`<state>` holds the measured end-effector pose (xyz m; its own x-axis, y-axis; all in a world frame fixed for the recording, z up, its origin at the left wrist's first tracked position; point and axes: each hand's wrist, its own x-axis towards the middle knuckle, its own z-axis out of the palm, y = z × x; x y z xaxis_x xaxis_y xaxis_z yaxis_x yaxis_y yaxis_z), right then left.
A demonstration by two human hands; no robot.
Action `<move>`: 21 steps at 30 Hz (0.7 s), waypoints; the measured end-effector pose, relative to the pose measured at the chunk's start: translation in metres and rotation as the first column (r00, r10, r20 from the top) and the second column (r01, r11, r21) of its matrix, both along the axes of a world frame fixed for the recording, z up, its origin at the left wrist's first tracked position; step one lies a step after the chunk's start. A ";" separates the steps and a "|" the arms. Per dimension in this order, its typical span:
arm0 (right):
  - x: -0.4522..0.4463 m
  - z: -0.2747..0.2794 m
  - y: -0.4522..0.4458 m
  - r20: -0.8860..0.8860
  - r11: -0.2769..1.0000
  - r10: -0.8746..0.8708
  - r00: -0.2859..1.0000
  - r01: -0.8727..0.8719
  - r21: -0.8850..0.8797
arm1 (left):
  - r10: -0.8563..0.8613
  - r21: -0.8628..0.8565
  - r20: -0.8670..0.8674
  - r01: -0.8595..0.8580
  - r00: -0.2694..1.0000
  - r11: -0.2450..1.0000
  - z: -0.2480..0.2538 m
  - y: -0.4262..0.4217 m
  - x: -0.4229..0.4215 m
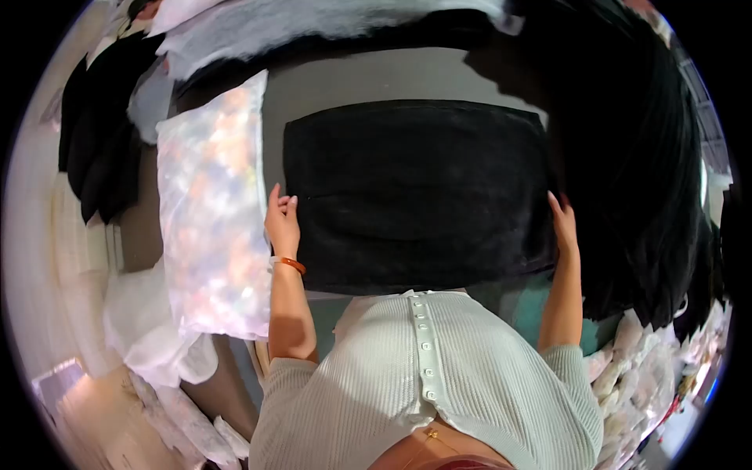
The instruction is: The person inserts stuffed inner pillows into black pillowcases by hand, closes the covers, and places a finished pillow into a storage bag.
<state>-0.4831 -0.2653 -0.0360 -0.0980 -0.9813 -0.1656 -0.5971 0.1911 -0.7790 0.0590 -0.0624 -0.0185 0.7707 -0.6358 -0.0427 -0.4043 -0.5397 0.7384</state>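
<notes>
A flat, roughly rectangular black cloth [415, 188] lies in front of me, with faint creases across its lower half. At its left edge is my left hand [282, 223], thumb and fingers apart, an orange bracelet on the wrist. My right hand [562, 223] lies along the cloth's right edge, its fingers stretched out and partly dark against the fabric. Just left of my left hand sits a white bag-like bundle [211, 211] with a blurry pastel pattern.
A large heap of black fabric [634, 172] rises on the right. White-grey material [313, 31] lies across the back of the grey table [376, 74]. More black cloth [110, 133] hangs at far left. Clear plastic bags [638, 384] are piled at lower right.
</notes>
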 end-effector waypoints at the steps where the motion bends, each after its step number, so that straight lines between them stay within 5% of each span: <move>1: 0.002 0.010 0.016 0.093 0.992 -0.092 0.991 0.083 0.094 | -0.003 0.002 0.015 0.003 1.000 1.000 -0.008 0.015 0.004; 3: -0.002 0.017 0.039 0.015 0.982 -0.129 0.992 0.126 0.138 | -0.041 -0.027 -0.047 0.039 0.998 0.999 -0.021 0.040 0.012; 4: -0.011 0.003 0.048 0.118 0.991 -0.124 0.985 0.117 0.069 | -0.023 0.062 -0.072 0.028 0.997 0.998 -0.014 0.046 0.009; 7: -0.021 -0.002 0.058 0.060 0.996 0.009 0.998 -0.014 0.088 | -0.047 0.290 -0.046 0.058 0.998 0.955 -0.019 0.063 0.006; 9: -0.045 -0.036 0.050 0.164 0.995 0.008 0.986 -0.024 0.095 | -0.023 0.317 -0.138 0.066 0.990 0.946 -0.007 0.065 0.006; 10: -0.051 -0.049 0.050 0.177 0.994 0.031 0.984 -0.048 0.094 | 0.024 0.238 -0.058 -0.009 0.998 0.971 -0.002 0.067 -0.001; 12: -0.052 -0.067 0.050 -0.454 0.978 0.003 0.891 -0.096 -0.183 | -0.019 0.318 0.121 -0.020 0.992 0.948 0.021 0.065 -0.013; 15: 0.005 -0.012 0.065 -0.629 0.968 -0.077 0.773 -0.094 -0.233 | 0.011 0.437 0.132 -0.068 0.991 0.897 0.047 0.073 -0.019; 17: 0.022 0.009 0.066 -0.642 0.892 -0.116 0.758 -0.205 -0.403 | -0.005 0.124 0.580 -0.082 0.815 0.989 0.050 0.088 -0.014; 19: 0.044 0.017 0.064 -0.563 0.843 -0.040 0.825 -0.275 -0.463 | -0.005 0.219 0.522 -0.128 0.853 0.967 0.058 0.107 -0.003; 21: 0.072 0.017 0.063 -0.510 0.751 0.134 0.850 -0.423 -0.508 | -0.023 0.414 0.722 -0.406 0.691 0.815 0.056 0.118 0.005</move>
<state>-0.4109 -0.2023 -0.0194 0.2792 -0.8570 0.4330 -0.8337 -0.4401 -0.3335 0.0641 0.0557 0.0370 0.8161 -0.5110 0.2700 -0.5021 -0.8582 -0.1065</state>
